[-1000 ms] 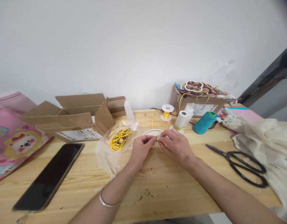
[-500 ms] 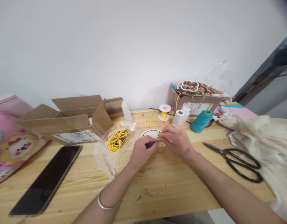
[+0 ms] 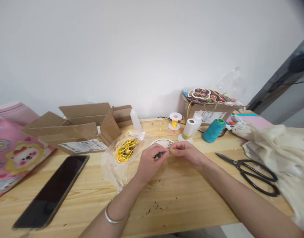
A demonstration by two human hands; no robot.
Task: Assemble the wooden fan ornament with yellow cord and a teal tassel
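Note:
My left hand [image 3: 152,160] is closed around a small dark teal object [image 3: 158,154] whose kind I cannot tell; only part shows between the fingers. Its thumb and forefinger meet the fingertips of my right hand [image 3: 187,152], which is pinched shut. Whatever lies in that pinch is too small to make out, perhaps a fine strand. Just behind both hands is a pale round wooden piece [image 3: 161,142] with a cut-out dark pattern, partly covered by the fingers.
A spool of yellow cord [image 3: 175,123], a white spool [image 3: 188,129] and a teal thread cone [image 3: 213,130] stand behind. Black scissors [image 3: 251,172] lie right. Left are a bag of yellow cords [image 3: 127,150], a phone [image 3: 52,191] and an open carton [image 3: 75,130].
My right hand has lowered and turned, its fingers now pinched against the left fingertips. It uncovers the base of the white spool. My left hand keeps hold of the teal object.

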